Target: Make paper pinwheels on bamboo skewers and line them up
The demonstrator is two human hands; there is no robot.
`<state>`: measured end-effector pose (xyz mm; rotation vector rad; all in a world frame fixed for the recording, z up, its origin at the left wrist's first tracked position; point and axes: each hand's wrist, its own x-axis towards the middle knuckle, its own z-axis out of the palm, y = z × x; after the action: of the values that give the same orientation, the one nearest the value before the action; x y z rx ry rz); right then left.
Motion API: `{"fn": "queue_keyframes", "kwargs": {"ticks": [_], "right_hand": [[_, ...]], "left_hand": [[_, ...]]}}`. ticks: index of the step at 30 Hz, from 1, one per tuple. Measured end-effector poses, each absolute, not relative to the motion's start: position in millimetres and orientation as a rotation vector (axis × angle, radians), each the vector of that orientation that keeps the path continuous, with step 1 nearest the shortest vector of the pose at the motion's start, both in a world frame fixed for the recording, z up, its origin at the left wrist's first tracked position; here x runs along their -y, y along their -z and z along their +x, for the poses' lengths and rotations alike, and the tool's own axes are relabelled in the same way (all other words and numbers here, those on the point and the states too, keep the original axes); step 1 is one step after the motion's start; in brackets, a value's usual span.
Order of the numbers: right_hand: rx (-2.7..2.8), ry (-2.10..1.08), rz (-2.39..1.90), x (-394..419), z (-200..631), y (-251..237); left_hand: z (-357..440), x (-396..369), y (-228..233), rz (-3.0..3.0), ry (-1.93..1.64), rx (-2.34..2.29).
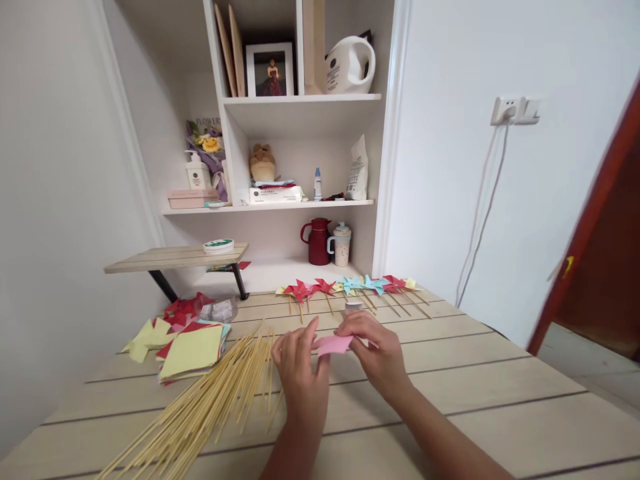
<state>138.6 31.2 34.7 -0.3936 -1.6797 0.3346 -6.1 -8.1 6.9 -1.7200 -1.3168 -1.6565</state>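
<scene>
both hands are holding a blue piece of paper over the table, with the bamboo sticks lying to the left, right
Not quite: the paper is pink, not blue, as the head view shows. The left hand and right hand do hold it over the table, with the bamboo sticks lying to the left.

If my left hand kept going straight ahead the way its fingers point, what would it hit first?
The left hand points away from you and slightly right, gripping the pink paper. Past that paper, the first thing in line is probably the row of pinwheels at the table's far edge, though depth is hard to judge.
</scene>
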Motion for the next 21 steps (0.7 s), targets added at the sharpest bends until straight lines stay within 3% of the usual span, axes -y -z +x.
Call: {"fn": "queue_keyframes", "kwargs": {"ticks": [7,15,21], "right_hand": [[1.454,-0.533,-0.64,-46.3,155.1,-26.4],[1.35,-0.637,-0.716,-47.2,153.8,-27.5],[1.384,-0.677,-0.744,-47.4,151.4,-25.7]], "left_hand": [[-3.6,20.6,-21.1,-1.767,1.9,1.528],[-96.2,33.5,-52.9,-1.618,2.367,2.27],[-119.8,38.2,-31.2,-1.792,2.075,2.346]]}}
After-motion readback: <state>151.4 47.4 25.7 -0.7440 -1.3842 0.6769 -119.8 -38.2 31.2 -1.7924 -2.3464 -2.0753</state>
